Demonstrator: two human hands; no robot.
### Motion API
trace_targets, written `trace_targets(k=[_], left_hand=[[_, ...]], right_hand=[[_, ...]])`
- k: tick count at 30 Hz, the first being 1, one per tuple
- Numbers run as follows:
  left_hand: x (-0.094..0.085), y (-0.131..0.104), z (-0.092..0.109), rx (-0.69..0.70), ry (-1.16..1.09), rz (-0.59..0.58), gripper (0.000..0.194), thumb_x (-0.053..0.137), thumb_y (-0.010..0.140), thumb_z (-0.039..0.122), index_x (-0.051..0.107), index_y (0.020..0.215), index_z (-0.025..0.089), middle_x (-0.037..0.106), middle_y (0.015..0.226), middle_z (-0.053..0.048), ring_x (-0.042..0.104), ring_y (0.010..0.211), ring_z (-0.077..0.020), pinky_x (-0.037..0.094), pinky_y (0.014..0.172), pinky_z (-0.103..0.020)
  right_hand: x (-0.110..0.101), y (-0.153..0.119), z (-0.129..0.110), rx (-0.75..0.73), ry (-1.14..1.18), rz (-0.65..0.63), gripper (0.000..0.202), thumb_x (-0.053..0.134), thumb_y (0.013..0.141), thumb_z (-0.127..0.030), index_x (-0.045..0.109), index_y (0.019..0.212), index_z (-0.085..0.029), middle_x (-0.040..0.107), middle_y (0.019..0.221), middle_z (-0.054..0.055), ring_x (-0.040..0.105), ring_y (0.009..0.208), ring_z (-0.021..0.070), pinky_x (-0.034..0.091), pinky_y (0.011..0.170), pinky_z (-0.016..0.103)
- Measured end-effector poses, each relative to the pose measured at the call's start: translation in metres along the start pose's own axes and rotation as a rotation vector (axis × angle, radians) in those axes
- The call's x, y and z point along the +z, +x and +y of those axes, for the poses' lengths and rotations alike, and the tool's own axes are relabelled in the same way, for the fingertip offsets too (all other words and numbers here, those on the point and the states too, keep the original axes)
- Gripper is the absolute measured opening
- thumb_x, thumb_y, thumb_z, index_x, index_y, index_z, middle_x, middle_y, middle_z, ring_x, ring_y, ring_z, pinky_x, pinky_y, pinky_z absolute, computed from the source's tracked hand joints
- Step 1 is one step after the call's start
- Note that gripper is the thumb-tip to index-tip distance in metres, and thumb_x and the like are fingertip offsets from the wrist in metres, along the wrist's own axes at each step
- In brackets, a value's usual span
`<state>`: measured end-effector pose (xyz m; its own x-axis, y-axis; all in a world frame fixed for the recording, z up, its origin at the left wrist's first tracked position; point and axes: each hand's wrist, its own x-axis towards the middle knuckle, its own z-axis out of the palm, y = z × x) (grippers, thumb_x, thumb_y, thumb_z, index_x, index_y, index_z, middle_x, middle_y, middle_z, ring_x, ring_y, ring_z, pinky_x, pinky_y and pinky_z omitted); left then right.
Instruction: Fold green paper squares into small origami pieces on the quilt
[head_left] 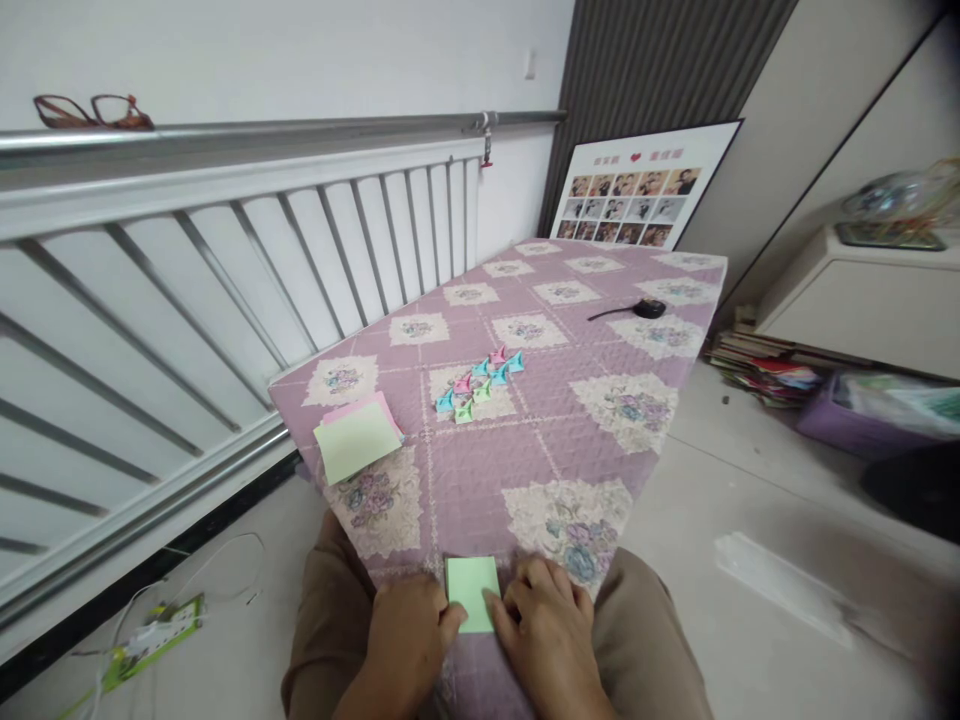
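Observation:
A light green paper square (472,592) lies on the patterned tablecloth at the near edge, between my hands. My left hand (411,625) is at its left side, fingers curled, the thumb on the paper's lower left edge. At the right side is my right hand (546,620), fingers bent and resting on the cloth, its thumb at the paper's right edge. Farther up the table stand several small folded paper pieces, among them a blue one (445,401), a pink one (462,384) and a green one (464,412). A stack of green and pink sheets (356,443) lies to the left.
The purple tablecloth (480,480) covers a table beside a white railing (300,270). A black object with a cord (649,309) lies toward the far right. Glasses (94,112) rest on the rail. A power strip (157,635) is on the floor at left.

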<state>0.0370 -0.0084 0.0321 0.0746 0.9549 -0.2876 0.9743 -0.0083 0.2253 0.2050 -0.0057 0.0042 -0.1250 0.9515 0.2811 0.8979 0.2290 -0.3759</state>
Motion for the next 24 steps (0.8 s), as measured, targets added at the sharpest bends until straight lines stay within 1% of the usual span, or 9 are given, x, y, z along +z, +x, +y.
trace_targets(k=[6,13,18,21,23,24], left_hand=[[-0.001,0.003,0.0,-0.008,0.021,-0.027,0.027,0.052,0.085,0.036,0.069,0.073,0.019,0.07,0.078,-0.005,0.063,0.076,-0.0206,0.034,0.066,-0.03],[-0.002,0.003,0.001,-0.004,0.038,-0.042,0.027,0.051,0.085,0.035,0.069,0.074,0.018,0.069,0.08,-0.007,0.063,0.077,-0.0212,0.035,0.068,-0.03],[-0.002,0.002,0.001,-0.003,0.032,-0.055,0.026,0.051,0.086,0.035,0.068,0.076,0.018,0.069,0.083,-0.007,0.061,0.081,-0.0216,0.035,0.071,-0.031],[0.006,-0.001,-0.001,-0.022,-0.019,0.002,0.017,0.055,0.085,0.032,0.064,0.083,0.018,0.066,0.081,-0.004,0.059,0.08,-0.0216,0.035,0.073,-0.032],[0.014,-0.004,-0.002,-0.018,-0.042,0.1,0.012,0.059,0.083,0.028,0.061,0.088,0.018,0.064,0.084,-0.004,0.057,0.084,-0.0219,0.035,0.075,-0.033],[0.018,-0.006,-0.003,0.014,-0.043,0.163,0.01,0.059,0.083,0.025,0.061,0.09,0.018,0.063,0.088,-0.004,0.056,0.087,-0.022,0.034,0.078,-0.034]], right_hand=[[0.002,0.001,0.0,-0.008,-0.013,0.013,0.022,0.069,0.073,-0.029,0.056,0.057,-0.024,0.058,0.077,0.004,0.051,0.083,0.0264,0.034,0.074,0.043],[0.002,0.001,0.0,-0.025,-0.042,0.025,0.023,0.07,0.073,-0.03,0.056,0.055,-0.024,0.058,0.077,0.005,0.05,0.083,0.026,0.034,0.072,0.042],[0.0,0.002,-0.002,-0.022,-0.055,0.023,0.022,0.07,0.073,-0.03,0.056,0.056,-0.024,0.059,0.078,0.005,0.05,0.084,0.0263,0.034,0.072,0.042],[-0.001,0.002,-0.003,-0.001,-0.051,0.0,0.023,0.07,0.073,-0.029,0.056,0.056,-0.024,0.058,0.077,0.004,0.05,0.085,0.0266,0.033,0.073,0.042],[-0.002,0.001,-0.004,-0.007,-0.047,-0.006,0.024,0.069,0.074,-0.03,0.055,0.056,-0.024,0.057,0.076,0.004,0.05,0.085,0.026,0.033,0.072,0.041],[-0.003,0.001,-0.004,-0.014,-0.046,-0.005,0.024,0.068,0.075,-0.03,0.055,0.057,-0.024,0.057,0.076,0.004,0.05,0.084,0.0256,0.033,0.072,0.041]])
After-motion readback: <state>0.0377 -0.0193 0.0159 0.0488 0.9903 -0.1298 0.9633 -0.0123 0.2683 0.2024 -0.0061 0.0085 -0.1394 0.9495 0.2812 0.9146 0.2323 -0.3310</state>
